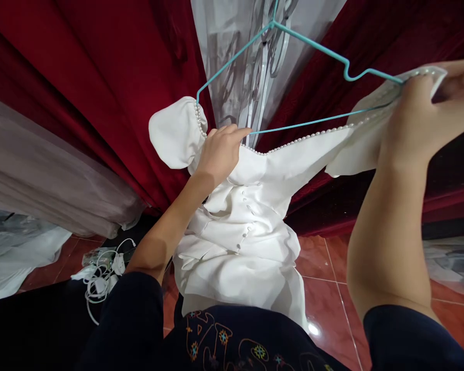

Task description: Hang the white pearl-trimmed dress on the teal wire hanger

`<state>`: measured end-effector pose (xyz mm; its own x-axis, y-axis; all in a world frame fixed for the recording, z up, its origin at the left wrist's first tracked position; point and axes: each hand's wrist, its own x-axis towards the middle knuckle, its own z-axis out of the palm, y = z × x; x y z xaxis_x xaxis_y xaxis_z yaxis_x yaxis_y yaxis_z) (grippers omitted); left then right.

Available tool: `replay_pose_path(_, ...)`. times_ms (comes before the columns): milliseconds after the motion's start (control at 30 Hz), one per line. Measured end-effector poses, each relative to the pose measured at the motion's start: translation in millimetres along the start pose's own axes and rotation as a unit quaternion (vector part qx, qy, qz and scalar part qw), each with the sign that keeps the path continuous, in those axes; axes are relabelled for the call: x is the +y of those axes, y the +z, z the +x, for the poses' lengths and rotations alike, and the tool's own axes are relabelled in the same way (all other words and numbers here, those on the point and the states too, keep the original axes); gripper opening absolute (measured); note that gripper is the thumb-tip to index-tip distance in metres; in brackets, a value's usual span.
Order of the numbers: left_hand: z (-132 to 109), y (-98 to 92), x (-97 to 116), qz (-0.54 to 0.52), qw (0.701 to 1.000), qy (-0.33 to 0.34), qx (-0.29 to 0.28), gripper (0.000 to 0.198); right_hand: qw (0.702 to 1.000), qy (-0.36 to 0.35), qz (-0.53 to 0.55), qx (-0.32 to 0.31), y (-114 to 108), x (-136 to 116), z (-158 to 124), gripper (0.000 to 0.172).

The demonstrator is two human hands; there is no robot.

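White dress (251,216) on a teal hanger (294,38): left hand (220,152) grips its pearl-edged neckline; right hand (421,121) pinches the sleeve over the hanger's end. Red curtain (100,77) behind.

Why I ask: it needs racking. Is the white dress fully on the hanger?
Dress partly on. One puffed sleeve sits over the hanger; the right hand pinches the other shoulder at its far end, seating hidden.

Red tiled floor (332,268), tangled white cables (100,278)
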<state>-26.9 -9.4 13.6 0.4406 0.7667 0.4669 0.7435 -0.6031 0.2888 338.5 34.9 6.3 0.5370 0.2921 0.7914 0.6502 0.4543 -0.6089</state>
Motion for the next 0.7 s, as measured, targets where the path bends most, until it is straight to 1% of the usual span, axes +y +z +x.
replay_pose_path(33,-0.7,-1.1,2.3,0.009,1.0,-0.004,-0.002,0.054,1.0,0.002,-0.008,-0.007,3.9,-13.4,2.3,0.034)
replay_pose_path(67,-1.0,-1.7,3.4,0.016,1.0,-0.007,-0.003,0.054,0.999,0.0,-0.015,-0.028,8.5,-26.6,2.8,0.035)
replay_pose_path(133,-0.7,-1.9,3.1,0.025,1.0,-0.007,-0.004,0.054,0.998,-0.012,-0.022,-0.063,18.1,-49.8,0.0,0.03)
replay_pose_path(200,0.3,-1.0,1.0,0.031,0.999,-0.004,-0.006,0.055,0.995,-0.036,-0.002,-0.09,27.0,-68.1,-4.4,0.025)
replay_pose_path(300,1.9,0.2,-2.5,0.038,0.999,0.0,-0.012,0.055,0.991,-0.058,0.042,-0.117,37.3,-92.5,-7.1,0.029)
replay_pose_path(333,2.3,0.2,-3.6,0.042,0.999,0.001,-0.013,0.055,0.988,-0.055,0.032,-0.141,39.4,-100.7,-6.5,0.028)
replay_pose_path(367,2.6,0.0,-4.8,0.048,0.999,-0.001,-0.012,0.054,0.982,-0.047,0.004,-0.182,40.8,-108.4,-5.7,0.025)
replay_pose_path(400,2.7,-0.4,-5.9,0.055,0.998,-0.003,-0.01,0.054,0.971,-0.03,-0.035,-0.235,41.4,-114.9,-5.1,0.023)
replay_pose_path(433,2.6,-1.0,-7.0,0.062,0.998,-0.007,-0.008,0.053,0.954,-0.01,-0.073,-0.292,41.4,-119.6,-5.5,0.027)
replay_pose_path(467,2.4,-1.6,-7.9,0.071,0.997,-0.013,-0.003,0.052,0.937,0.004,-0.1,-0.336,40.9,-121.9,-7.5,0.038)
replay_pose_path(500,1.9,-2.2,-8.6,0.077,0.997,-0.019,0.001,0.051,0.928,0.003,-0.112,-0.355,40.2,-122.0,-11.6,0.048)
replay_pose_path(533,1.4,-2.6,-8.9,0.081,0.996,-0.023,0.003,0.051,0.932,-0.019,-0.11,-0.344,39.3,-120.1,-18.1,0.054)
replay_pose_path(567,0.8,-2.8,-8.9,0.081,0.996,-0.024,0.004,0.05,0.946,-0.064,-0.096,-0.302,38.4,-117.1,-27.0,0.053)
replay_pose_path(600,0.3,-2.8,-8.6,0.077,0.997,-0.021,0.002,0.05,0.96,-0.128,-0.076,-0.237,37.7,-113.7,-38.1,0.048)
replay_pose_path(633,0.0,-2.6,-8.0,0.071,0.997,-0.017,-0.001,0.05,0.966,-0.197,-0.048,-0.163,37.3,-110.6,-50.8,0.042)
replay_pose_path(667,-0.1,-2.1,-7.3,0.063,0.998,-0.012,-0.003,0.051,0.961,-0.256,-0.019,-0.101,37.3,-108.3,-64.4,0.035)
replay_pose_path(700,0.0,-1.5,-6.6,0.057,0.998,-0.008,-0.004,0.051,0.952,-0.296,0.009,-0.072,37.9,-106.7,-78.2,0.03)
